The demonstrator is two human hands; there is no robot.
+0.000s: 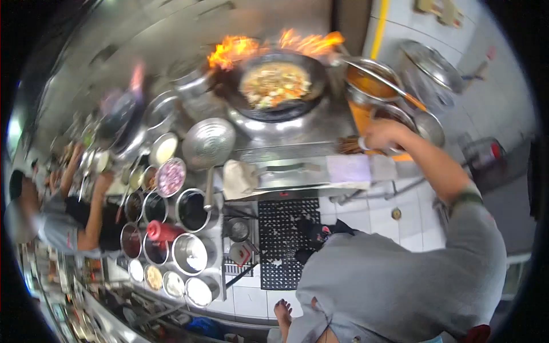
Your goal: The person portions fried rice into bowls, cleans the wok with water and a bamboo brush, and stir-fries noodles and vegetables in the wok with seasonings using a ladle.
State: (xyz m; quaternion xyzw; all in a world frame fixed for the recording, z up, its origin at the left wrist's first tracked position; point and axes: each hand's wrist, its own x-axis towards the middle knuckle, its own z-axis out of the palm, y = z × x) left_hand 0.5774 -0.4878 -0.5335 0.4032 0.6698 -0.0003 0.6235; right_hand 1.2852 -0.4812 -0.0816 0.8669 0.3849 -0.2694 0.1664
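My right hand (384, 135) reaches out to the right of the stove front, fingers closed at a bundle of brown strands that looks like a bamboo wok brush (347, 145). A white band or edge shows between the fingers and the strands. Low by my body hangs my left hand (283, 311), holding nothing, its fingers loosely apart. Chopped food in orange, white and green fills the black wok (278, 112) on the burner, and flames (234, 51) rise behind its rim. Beyond my right hand stands a pot of orange-brown liquid (372, 80) with a long-handled ladle (383, 80) across it.
A perforated strainer (209, 143) lies left of the wok. Several steel pots (194, 254), a red bottle (164, 231) and a bowl of chopped onion (171, 177) crowd the left counter. A co-worker (63, 228) stands far left. Folded cloths (349, 169) lie along the stove's front edge.
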